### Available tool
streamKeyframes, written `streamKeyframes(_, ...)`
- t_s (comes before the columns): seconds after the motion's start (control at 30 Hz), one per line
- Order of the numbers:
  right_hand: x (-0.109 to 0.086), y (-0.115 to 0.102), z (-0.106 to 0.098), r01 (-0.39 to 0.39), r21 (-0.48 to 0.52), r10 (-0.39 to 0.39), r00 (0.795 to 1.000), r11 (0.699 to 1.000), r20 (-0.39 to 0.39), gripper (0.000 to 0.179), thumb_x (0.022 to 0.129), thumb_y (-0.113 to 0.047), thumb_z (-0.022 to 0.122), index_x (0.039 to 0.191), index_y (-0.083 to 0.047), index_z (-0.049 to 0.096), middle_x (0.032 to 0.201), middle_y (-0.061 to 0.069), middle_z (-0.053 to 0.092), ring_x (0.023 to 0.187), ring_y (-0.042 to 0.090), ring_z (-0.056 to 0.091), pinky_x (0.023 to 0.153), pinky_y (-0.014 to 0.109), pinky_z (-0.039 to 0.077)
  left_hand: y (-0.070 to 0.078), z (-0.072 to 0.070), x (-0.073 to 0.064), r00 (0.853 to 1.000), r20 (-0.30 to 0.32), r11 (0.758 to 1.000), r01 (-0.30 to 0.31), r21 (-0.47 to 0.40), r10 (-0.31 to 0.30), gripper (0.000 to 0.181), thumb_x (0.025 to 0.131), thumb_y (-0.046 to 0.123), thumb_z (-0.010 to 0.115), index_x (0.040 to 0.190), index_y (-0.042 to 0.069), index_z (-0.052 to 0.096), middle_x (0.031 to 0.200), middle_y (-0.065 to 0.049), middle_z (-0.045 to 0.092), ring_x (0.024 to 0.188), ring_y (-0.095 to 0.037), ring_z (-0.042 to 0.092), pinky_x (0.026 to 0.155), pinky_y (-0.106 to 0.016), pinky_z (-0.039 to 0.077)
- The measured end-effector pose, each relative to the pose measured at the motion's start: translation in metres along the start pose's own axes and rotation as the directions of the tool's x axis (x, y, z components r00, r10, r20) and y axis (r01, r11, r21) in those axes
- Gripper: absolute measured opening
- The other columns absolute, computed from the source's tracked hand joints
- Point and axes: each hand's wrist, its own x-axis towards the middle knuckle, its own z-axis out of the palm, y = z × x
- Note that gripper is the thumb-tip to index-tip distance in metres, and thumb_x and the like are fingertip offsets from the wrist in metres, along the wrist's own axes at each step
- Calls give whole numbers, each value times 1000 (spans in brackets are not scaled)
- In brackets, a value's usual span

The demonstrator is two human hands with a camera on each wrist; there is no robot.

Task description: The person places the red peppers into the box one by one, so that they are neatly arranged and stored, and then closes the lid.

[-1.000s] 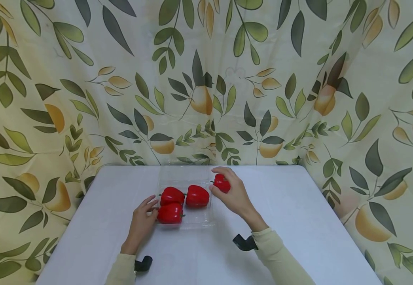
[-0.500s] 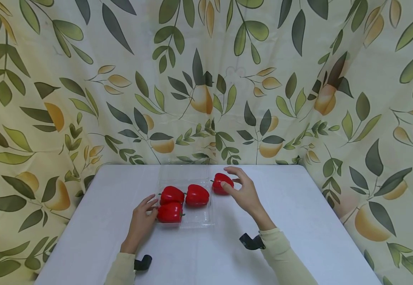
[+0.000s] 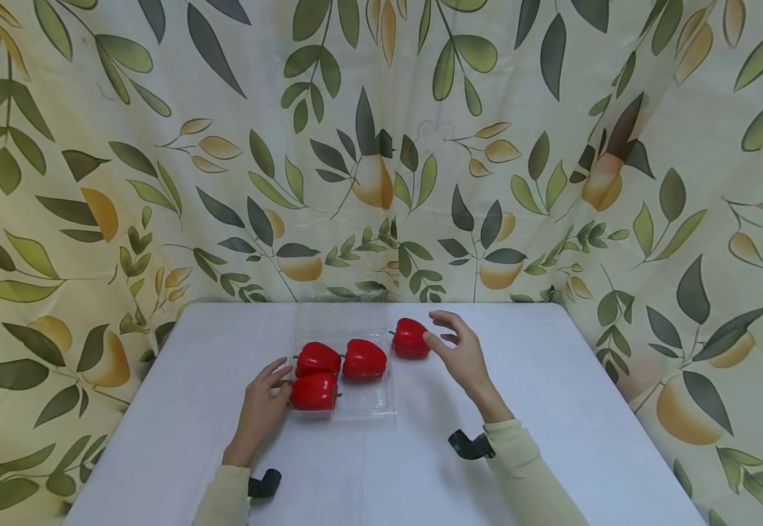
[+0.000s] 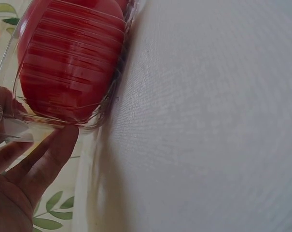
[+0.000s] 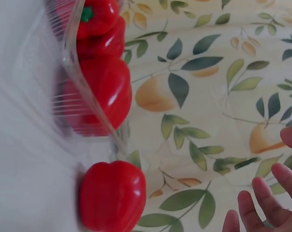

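Note:
In the head view, a clear plastic container (image 3: pixel 365 405) with its lid raised holds three red bell peppers: one at the back left (image 3: pixel 318 359), one at the front left (image 3: pixel 313 391) and one at the right (image 3: pixel 365 360). My left hand (image 3: pixel 264 409) touches the container's left side; in the left wrist view a fingertip (image 4: pixel 68 133) meets the clear wall. Another red bell pepper (image 3: pixel 410 338) rests on the table just right of the container. Beside it my right hand (image 3: pixel 463 358) has its fingers spread; the right wrist view shows the fingers (image 5: pixel 265 198) apart from the pepper (image 5: pixel 112 195).
The container stands on a white-covered table (image 3: pixel 519 387), near its back edge. Behind and at both sides hangs a leaf-and-fruit patterned curtain (image 3: pixel 421 183). Black wrist cameras (image 3: pixel 470 444) sit at both sleeves.
My right hand has let go of the bell pepper right of the container and drawn back to the right. The left hand has stayed at the container's side.

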Motion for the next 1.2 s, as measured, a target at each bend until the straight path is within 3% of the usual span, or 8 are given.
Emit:
streamKeyframes(0.2, 13, 42, 3, -34, 20, 34, 999, 999, -17, 47, 91, -23, 67, 135, -9, 54, 138, 14, 55, 130, 33, 49, 110, 54, 43, 0, 0, 0, 1000, -3, 1000, -3, 6, 3, 37, 92, 9, 62, 128, 6, 65, 145, -8, 54, 104, -26, 70, 74, -28, 61)
streamKeyframes(0.5, 21, 60, 10, -103, -11, 103, 995, 995, -14, 47, 90, -21, 68, 134, -12, 53, 138, 10, 55, 129, 30, 50, 108, 51, 45, 0, 0, -1, 1000, -5, 1000, -4, 0, 4, 37, 91, 9, 62, 128, 6, 65, 145, -9, 54, 103, -27, 70, 73, -26, 61)
streamKeyframes(0.83, 38, 80, 15, -80, -157, 78, 997, 984, -16, 48, 89, -22, 68, 133, -9, 54, 137, 12, 56, 126, 32, 52, 102, 49, 48, -1, 0, -2, 1000, -3, 1000, -18, -6, 18, 37, 92, 10, 62, 129, 7, 65, 145, -8, 53, 103, -26, 70, 73, -25, 61)
streamKeyframes(1.2, 61, 88, 15, -40, -321, 82, 990, 946, 118, 58, 85, -27, 72, 137, -12, 50, 139, 15, 52, 128, 38, 50, 101, 55, 50, -2, 2, -1, 1000, -2, 1000, -9, -12, 9, 38, 92, 10, 63, 129, 7, 64, 146, -7, 53, 104, -26, 70, 73, -26, 61)
